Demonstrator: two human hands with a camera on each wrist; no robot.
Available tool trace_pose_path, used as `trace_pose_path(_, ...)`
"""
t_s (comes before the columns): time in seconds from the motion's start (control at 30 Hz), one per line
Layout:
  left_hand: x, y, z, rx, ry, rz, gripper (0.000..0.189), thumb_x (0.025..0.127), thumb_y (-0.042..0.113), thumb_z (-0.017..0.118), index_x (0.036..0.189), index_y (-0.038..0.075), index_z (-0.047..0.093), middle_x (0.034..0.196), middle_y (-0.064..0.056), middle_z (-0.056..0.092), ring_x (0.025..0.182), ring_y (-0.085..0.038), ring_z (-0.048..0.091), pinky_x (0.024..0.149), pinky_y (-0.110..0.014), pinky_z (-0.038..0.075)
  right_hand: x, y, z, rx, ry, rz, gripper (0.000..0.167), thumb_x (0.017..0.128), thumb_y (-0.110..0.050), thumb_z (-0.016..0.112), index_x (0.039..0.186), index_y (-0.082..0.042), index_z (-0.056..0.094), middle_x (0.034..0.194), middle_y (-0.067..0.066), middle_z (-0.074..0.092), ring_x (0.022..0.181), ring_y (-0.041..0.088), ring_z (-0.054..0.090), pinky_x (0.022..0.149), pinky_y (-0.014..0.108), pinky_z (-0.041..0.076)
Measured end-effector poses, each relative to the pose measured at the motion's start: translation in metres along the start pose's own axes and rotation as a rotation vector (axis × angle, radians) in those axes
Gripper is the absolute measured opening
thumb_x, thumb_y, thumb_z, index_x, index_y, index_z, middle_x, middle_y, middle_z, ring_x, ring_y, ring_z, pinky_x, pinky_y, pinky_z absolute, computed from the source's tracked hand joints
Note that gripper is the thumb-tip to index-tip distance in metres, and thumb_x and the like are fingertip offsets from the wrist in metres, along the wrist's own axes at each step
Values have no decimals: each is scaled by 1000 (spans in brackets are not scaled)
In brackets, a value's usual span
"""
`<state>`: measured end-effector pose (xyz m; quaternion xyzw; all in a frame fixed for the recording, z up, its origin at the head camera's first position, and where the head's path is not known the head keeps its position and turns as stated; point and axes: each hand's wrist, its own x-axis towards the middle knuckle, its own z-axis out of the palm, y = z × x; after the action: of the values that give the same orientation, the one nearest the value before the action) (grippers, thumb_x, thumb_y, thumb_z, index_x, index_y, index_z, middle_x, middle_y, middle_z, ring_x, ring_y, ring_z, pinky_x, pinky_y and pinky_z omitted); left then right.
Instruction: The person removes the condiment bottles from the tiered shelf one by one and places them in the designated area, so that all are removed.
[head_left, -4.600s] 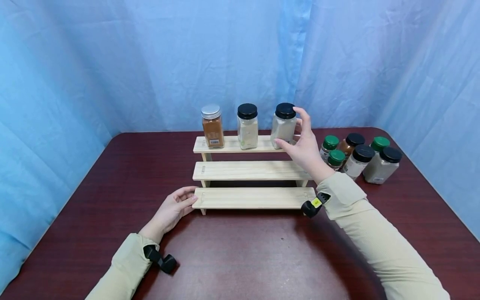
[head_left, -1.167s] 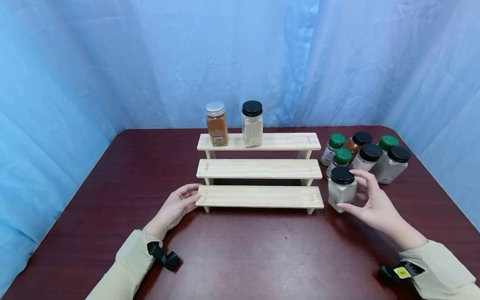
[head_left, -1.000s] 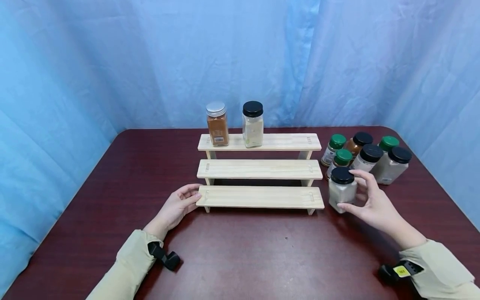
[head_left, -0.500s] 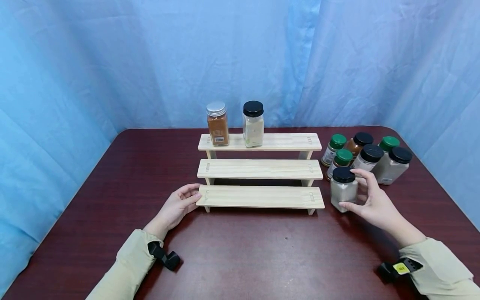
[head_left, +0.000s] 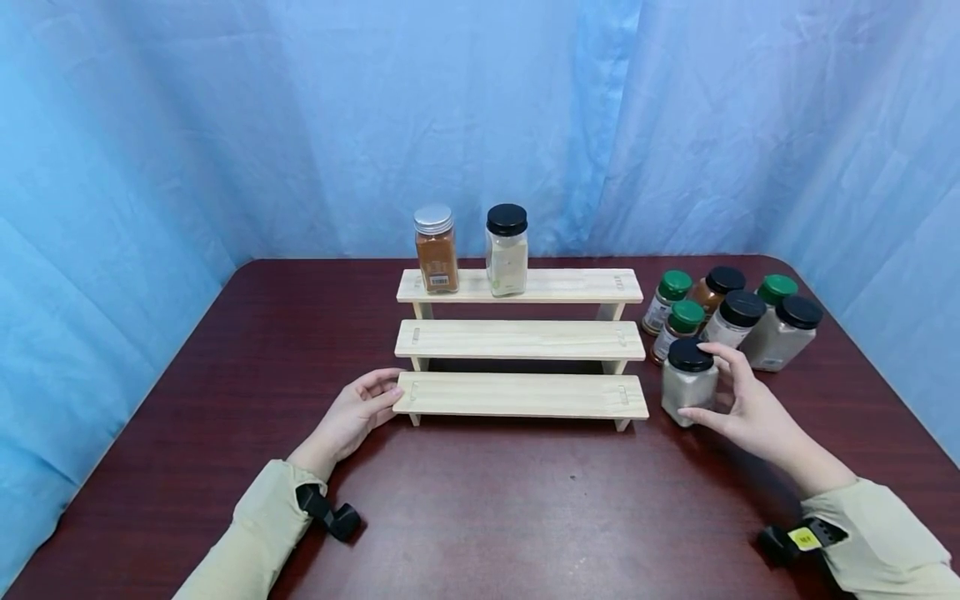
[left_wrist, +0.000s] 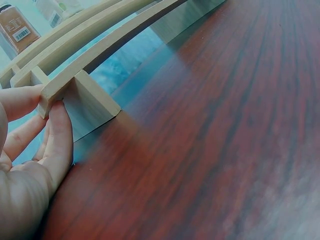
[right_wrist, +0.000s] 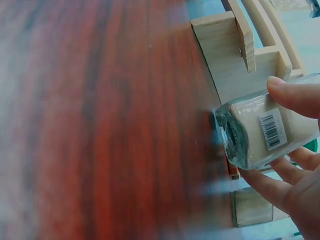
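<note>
My left hand (head_left: 358, 412) pinches the left end of the lowest board of a three-step wooden spice rack (head_left: 521, 393). In the left wrist view the fingers (left_wrist: 61, 132) curl around that board's corner. Off the rack's right side, my right hand (head_left: 742, 408) holds a square glass spice jar (head_left: 686, 390) with a black lid and pale powder. Its thumb lies on the near side, a finger up at the lid. The right wrist view shows a barcode label (right_wrist: 272, 129) on this jar. On the top step stand a silver-lidded jar of orange-brown powder (head_left: 437, 258) and a black-lidded jar of pale powder (head_left: 507, 260).
Behind the held jar, several spice jars cluster on the dark red table (head_left: 480, 517). Among them are a green-lidded jar (head_left: 660, 307), a brown-filled jar (head_left: 708, 287) and a black-lidded pale jar (head_left: 783, 337). A blue curtain (head_left: 375, 125) hangs around the table.
Since the earliest frame, my right hand has carried the jar from the top step's right part down to the rack's right side. Over the last second both hands have barely moved.
</note>
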<state>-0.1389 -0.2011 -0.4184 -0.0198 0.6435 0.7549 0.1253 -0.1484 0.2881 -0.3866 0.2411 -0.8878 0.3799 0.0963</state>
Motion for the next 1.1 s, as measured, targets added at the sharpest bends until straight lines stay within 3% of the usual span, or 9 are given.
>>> trace_pose_path(0.13, 1, -1, -1, 1, -2, 10, 30, 94, 3, 55, 123, 5, 47, 95, 3, 57, 83, -4, 60, 74, -19, 52, -2, 4, -3, 23, 16, -19, 92, 66, 16, 76, 138, 1, 20, 125, -1, 49, 100, -23, 41, 72, 1, 42)
trace_pose_path(0.23, 1, -2, -1, 3, 3, 13, 27, 94, 5, 56, 120, 9, 49, 95, 3, 57, 83, -5, 59, 74, -19, 52, -3, 6, -7, 29, 26, -37, 88, 67, 16, 75, 136, 2, 23, 119, -29, 41, 99, -22, 45, 72, 2, 44)
trace_pose_path(0.33, 1, -2, -2, 9, 1, 11, 27, 94, 7, 57, 119, 10, 50, 94, 3, 57, 84, -4, 59, 74, -19, 52, -3, 6, -11, 2, 35, -31, 79, 70, 12, 75, 133, 3, 28, 118, -38, 38, 98, -23, 45, 72, 1, 44)
trace_pose_path(0.5, 0, -1, -1, 1, 1, 9, 26, 94, 6, 56, 118, 11, 50, 94, 3, 57, 83, -4, 59, 74, -19, 51, -5, 2, -16, -60, 53, 17, 65, 76, 4, 75, 129, 2, 37, 116, -41, 36, 93, -26, 44, 70, 0, 43)
trace_pose_path(0.57, 0, -1, -1, -3, -5, 10, 25, 94, 4, 55, 118, 11, 50, 94, 3, 57, 83, -4, 59, 74, -19, 51, -7, 1, -17, -63, 66, 17, 63, 75, 4, 75, 126, 3, 39, 117, -35, 42, 92, -26, 44, 70, 0, 43)
trace_pose_path(0.83, 0, -1, -1, -8, 1, 8, 24, 94, 4, 56, 115, 13, 51, 94, 3, 58, 83, -4, 59, 74, -19, 52, -8, 0, -17, 33, 143, -53, 54, 68, 21, 71, 116, 9, 50, 122, -28, 45, 95, -19, 53, 76, 1, 44)
trace_pose_path(1.1, 1, -1, 0, -11, 8, -3, 28, 94, 5, 56, 120, 9, 49, 95, 2, 57, 83, -5, 60, 74, -19, 52, -6, 2, -19, 102, 155, -58, 51, 69, 25, 67, 116, 9, 54, 123, -24, 48, 94, -15, 56, 75, 3, 46)
